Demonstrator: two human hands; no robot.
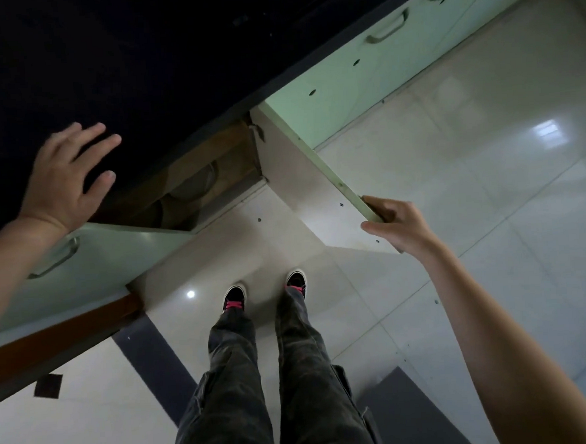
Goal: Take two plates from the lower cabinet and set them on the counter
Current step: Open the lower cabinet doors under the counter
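I look straight down at a dark counter (137, 59) with pale green lower cabinets below it. One cabinet door (303, 183) stands swung out, and my right hand (392, 221) grips its top outer edge. Inside the dim cabinet opening, stacked round plates (195, 183) show partly under the counter's edge. My left hand (66, 177) rests flat on the counter's front edge with fingers spread, holding nothing.
A second green door (91, 254) with a metal handle (55, 258) hangs left of the opening. More drawers with handles (387, 27) run to the upper right. My legs and shoes (234, 297) stand on glossy white floor tiles (470, 176). A dark mat (406, 414) lies behind.
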